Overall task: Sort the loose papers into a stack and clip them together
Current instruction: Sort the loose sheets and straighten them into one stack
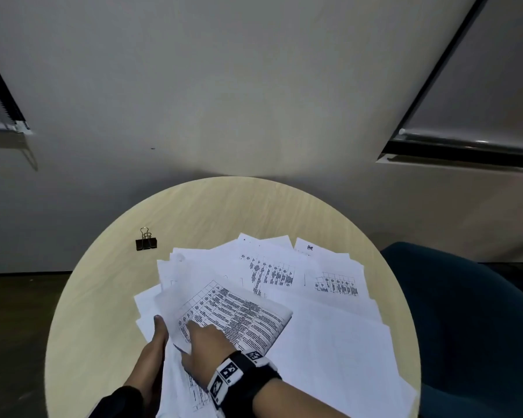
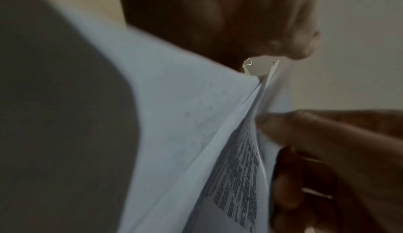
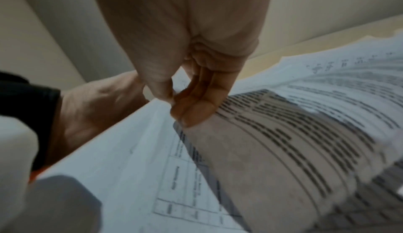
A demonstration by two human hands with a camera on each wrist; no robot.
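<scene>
Loose white papers [image 1: 320, 333] lie fanned over the round pale wood table [image 1: 103, 297]. On top is a printed sheet [image 1: 242, 315] with a dense table of text. My right hand [image 1: 206, 336] pinches this sheet's near left edge between thumb and fingers [image 3: 174, 97], and the printed sheet [image 3: 283, 133] bows up beside them. My left hand [image 1: 158, 336] lies edge-on with straight fingers against the left side of the papers; the papers [image 2: 185, 116] hide its palm side. A black binder clip [image 1: 146, 242] stands alone at the table's far left.
A dark teal chair [image 1: 465, 312] stands close against the table's right side. The wall [image 1: 254, 116] rises just behind the table's far rim. Dark floor [image 1: 12, 327] shows at the left.
</scene>
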